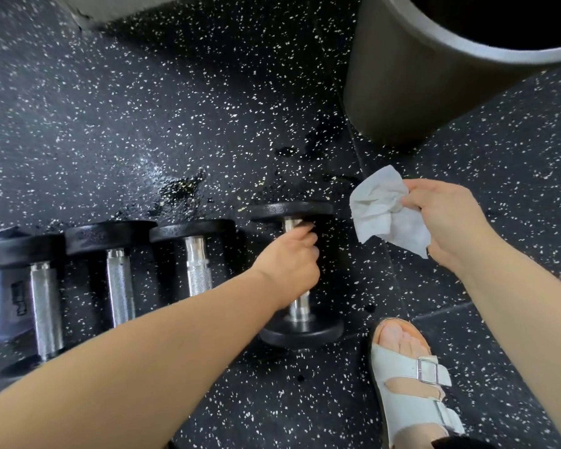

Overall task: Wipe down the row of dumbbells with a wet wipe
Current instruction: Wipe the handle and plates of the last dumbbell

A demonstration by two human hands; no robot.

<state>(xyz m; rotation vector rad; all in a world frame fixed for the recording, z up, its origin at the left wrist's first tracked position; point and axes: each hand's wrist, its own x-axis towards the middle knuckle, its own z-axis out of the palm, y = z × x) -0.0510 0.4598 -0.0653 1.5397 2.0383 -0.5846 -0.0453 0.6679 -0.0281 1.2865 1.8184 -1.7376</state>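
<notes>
Several black dumbbells with knurled chrome handles lie side by side on the speckled rubber floor. My left hand (289, 264) is wrapped around the handle of the rightmost dumbbell (300, 332), which sits a little apart from the others. The three to its left, among them the nearest one (196, 254) and the far-left one (44, 299), lie untouched; my left forearm hides their near ends. My right hand (447, 218) holds a crumpled white wet wipe (382, 212) in the air, to the right of the held dumbbell and not touching it.
A large grey bin (412, 76) stands at the upper right. Wet patches (182, 189) darken the floor behind the row. My foot in a white sandal (408, 380) rests right of the held dumbbell. A pale packet (0, 306) lies at the far left.
</notes>
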